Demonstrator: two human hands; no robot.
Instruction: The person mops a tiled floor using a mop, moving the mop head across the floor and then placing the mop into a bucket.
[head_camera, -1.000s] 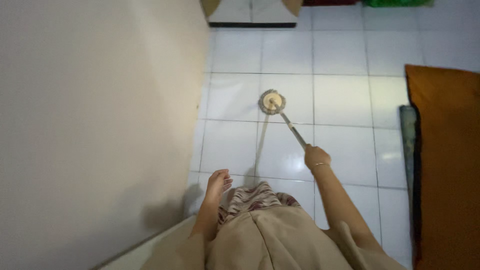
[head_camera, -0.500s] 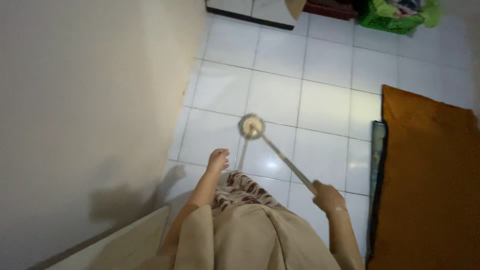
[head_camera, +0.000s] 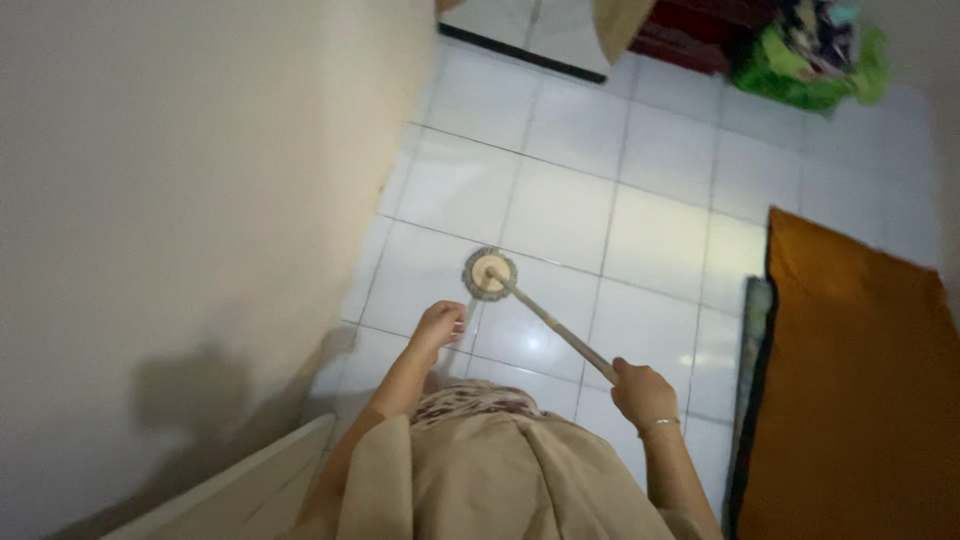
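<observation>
Round mop head (head_camera: 489, 273) flat on white tiled floor (head_camera: 560, 210), just off grout line, near cream wall (head_camera: 180, 200). Thin handle (head_camera: 555, 327) slants from it down-right – into right hand (head_camera: 643, 393), fingers curled tight round shaft (bracelet at wrist). Left hand (head_camera: 438, 325) loosely curled just below mop head; whether it grips anything, cannot tell. Beige garment (head_camera: 480, 480) below. Orange mat (head_camera: 850, 380) at right – green bundle (head_camera: 810, 60) far up.
</observation>
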